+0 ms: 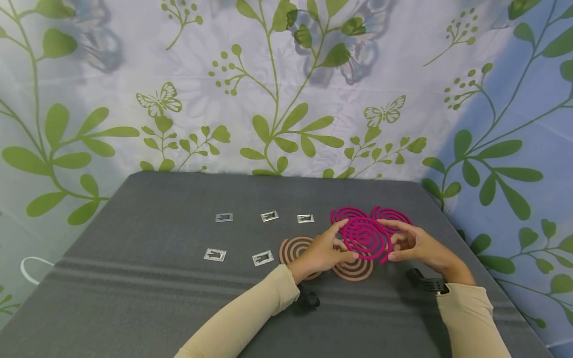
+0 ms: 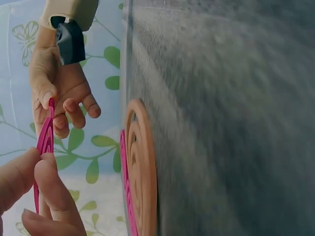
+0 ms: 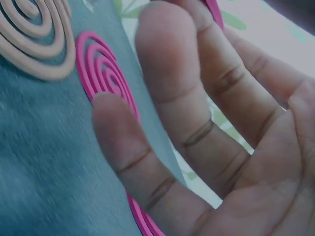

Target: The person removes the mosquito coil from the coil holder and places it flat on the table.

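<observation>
A pink mosquito coil (image 1: 364, 239) is held up between my two hands, its flat face towards the head camera. My left hand (image 1: 320, 252) pinches its left edge between thumb and fingers. At the opposite edge, my right hand (image 1: 418, 244) grips it with thumb and forefinger, the other fingers bent loosely. The left wrist view shows this raised coil (image 2: 47, 135) edge-on, above the table. Behind it lie two more pink coils (image 1: 350, 211), partly covered by it. Two brown coils (image 1: 353, 277) lie flat below my hands; my left hand hides part of one.
Several flat metal coil stands (image 1: 224, 217) are spread in two rows left of the coils. Grey cloth covers the table (image 1: 147, 298). A leaf-patterned curtain (image 1: 188, 114) hangs behind it and along the right side. A white cable (image 1: 28, 271) loops beyond the left edge.
</observation>
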`<move>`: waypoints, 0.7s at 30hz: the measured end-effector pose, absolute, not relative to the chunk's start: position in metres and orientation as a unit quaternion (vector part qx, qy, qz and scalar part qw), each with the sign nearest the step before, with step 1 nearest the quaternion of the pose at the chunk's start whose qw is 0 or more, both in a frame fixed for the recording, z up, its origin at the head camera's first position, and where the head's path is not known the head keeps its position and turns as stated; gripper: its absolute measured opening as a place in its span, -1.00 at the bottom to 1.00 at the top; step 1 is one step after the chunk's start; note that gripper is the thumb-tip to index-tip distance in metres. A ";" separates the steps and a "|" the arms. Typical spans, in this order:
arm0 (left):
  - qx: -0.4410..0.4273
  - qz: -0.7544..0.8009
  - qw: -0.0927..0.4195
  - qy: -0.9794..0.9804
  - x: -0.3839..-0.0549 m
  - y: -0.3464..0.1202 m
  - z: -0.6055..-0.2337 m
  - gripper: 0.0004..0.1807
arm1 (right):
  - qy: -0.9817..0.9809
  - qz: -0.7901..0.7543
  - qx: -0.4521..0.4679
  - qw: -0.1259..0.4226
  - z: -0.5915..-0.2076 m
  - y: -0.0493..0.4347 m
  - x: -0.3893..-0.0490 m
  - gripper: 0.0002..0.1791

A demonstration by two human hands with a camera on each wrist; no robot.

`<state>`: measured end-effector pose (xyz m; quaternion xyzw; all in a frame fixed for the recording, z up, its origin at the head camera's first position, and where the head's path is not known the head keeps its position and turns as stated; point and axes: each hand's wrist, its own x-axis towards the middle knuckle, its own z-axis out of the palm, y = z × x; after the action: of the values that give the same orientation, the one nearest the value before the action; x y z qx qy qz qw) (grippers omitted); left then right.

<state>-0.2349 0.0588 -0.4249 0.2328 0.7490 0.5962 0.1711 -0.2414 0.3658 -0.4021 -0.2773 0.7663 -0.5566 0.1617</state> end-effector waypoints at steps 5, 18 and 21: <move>0.232 0.594 0.175 0.750 -0.234 0.073 -0.426 -0.02 | 0.771 -0.551 -0.270 0.171 -0.400 0.378 -0.239 -0.14; 0.188 0.609 0.191 0.747 -0.234 0.107 -0.428 -0.03 | 0.775 -0.552 -0.246 0.182 -0.408 0.405 -0.237 -0.15; 0.175 0.609 0.196 0.748 -0.233 0.115 -0.427 -0.04 | 0.769 -0.560 -0.246 0.185 -0.411 0.413 -0.237 -0.15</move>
<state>-0.2328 0.1148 -0.4271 0.1748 0.7479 0.6095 0.1965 -0.2368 0.4127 -0.4108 -0.2463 0.7690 -0.5601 0.1849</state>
